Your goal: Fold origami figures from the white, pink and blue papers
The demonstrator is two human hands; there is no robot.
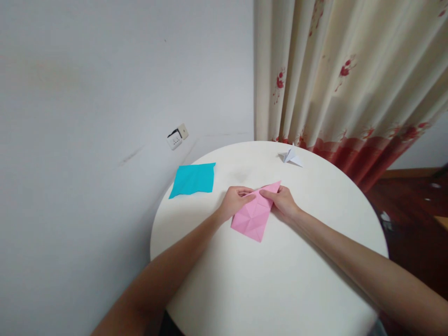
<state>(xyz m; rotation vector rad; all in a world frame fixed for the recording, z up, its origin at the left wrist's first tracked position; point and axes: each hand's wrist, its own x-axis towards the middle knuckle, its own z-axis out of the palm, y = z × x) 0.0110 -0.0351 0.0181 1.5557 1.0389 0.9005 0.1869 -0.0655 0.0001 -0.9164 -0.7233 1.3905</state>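
A pink sheet of origami paper [252, 217], marked with several crossing creases, is held just over the middle of the round table. My left hand [236, 201] pinches its upper left edge, thumb on top and fingers behind. On the upper right edge, my right hand [283, 199] grips the paper the same way, its thumb close to the left one. One pointed corner sticks up past the right thumb. The lower part of the sheet hangs toward me. Fingers behind the paper are partly hidden.
The round white table [280, 280] stands by a wall with a power socket [174, 139]. A blue sheet of paper [194, 179] lies at its left edge. Toward the back right sits a folded white paper figure [291, 156], in front of a flowered curtain [315, 84].
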